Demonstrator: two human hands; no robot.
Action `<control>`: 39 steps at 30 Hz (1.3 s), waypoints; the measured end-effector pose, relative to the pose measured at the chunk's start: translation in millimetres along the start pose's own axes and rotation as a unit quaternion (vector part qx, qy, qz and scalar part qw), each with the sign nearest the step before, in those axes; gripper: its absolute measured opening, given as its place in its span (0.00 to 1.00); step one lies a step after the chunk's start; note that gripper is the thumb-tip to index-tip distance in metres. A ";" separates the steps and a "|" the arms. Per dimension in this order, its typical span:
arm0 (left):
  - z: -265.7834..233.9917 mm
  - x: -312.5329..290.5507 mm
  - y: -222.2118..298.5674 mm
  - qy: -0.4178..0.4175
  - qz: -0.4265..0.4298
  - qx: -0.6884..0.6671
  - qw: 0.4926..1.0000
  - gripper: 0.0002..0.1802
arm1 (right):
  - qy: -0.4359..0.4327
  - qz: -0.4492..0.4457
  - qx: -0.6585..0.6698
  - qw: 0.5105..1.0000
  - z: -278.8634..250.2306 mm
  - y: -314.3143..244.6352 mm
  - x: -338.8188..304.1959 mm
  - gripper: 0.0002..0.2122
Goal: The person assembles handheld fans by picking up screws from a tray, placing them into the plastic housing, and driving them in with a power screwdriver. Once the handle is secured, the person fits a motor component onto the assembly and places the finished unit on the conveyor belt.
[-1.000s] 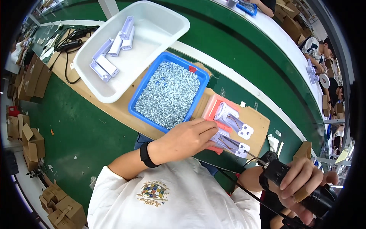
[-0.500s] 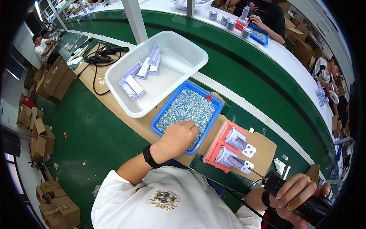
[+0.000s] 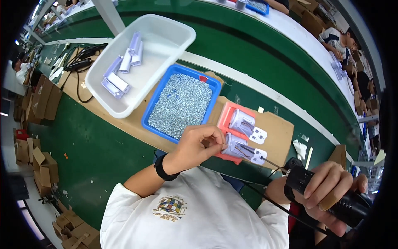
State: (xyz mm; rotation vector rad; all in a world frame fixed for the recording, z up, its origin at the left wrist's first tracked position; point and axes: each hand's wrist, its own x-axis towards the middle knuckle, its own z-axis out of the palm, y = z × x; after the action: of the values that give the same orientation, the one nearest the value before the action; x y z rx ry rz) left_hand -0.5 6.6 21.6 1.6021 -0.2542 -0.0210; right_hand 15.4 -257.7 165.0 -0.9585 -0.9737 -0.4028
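Note:
My right hand [image 3: 327, 193] is wrapped round a black electric screwdriver [image 3: 304, 179]; its thin bit points left, and the tip is at the white perforated end plate of the nearer lilac housing [image 3: 234, 143]. At that housing's left side my left hand [image 3: 199, 143] is closed in a pinch; whatever is between the fingertips is too small to make out. Both the nearer housing and a second lilac housing [image 3: 241, 118] lie on their sides in a red holder [image 3: 224, 116], with wires running to their end plates. Left of them stands a blue tray [image 3: 145, 120] full of small silvery screws.
A white tub [image 3: 174, 35] with several lilac plastic parts [image 3: 117, 82] stands beyond the blue tray. Cardboard [image 3: 280, 124] lies under the holder. Black cables [image 3: 78, 64] lie at the far left. Across the green belt [image 3: 248, 54], other people sit at a white bench.
My left hand has moved from the screw tray rightward to the nearer housing, its fingers pinched. The screwdriver stays in my right hand near the end plate. The whole view has shifted.

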 end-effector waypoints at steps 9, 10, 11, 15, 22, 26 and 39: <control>23.6 3.6 -11.0 0.049 0.150 0.083 0.984 0.11 | 0.038 -0.025 0.060 0.997 -1.7 -0.1 -0.8 0.31; 25.1 3.7 -11.3 0.051 0.148 0.082 0.984 0.11 | 0.038 -0.022 0.061 0.997 -1.8 0.7 -1.1 0.31; 26.2 4.0 -11.0 0.048 0.153 0.079 0.984 0.11 | 0.035 -0.021 0.064 0.997 -1.4 2.1 -1.2 0.32; 27.4 3.3 -7.6 0.043 0.163 0.075 0.983 0.10 | 0.030 -0.015 0.070 0.997 1.0 6.1 -1.9 0.32; 25.0 3.7 -7.2 0.043 0.162 0.072 0.983 0.10 | 0.027 -0.002 0.054 0.998 1.0 6.6 -0.5 0.31; 22.8 3.1 -7.7 0.041 0.164 0.069 0.983 0.09 | 0.032 -0.005 0.050 0.998 0.1 5.1 -0.5 0.31; 21.0 1.0 -15.0 0.012 0.212 0.100 0.972 0.08 | 0.012 0.019 0.053 0.998 -0.7 8.3 0.8 0.32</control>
State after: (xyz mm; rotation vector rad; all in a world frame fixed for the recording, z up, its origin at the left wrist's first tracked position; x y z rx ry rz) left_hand -0.9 -13.9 5.9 1.7167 -0.5902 0.3634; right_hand 21.8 -253.6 161.3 -0.8728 -0.9452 -0.3259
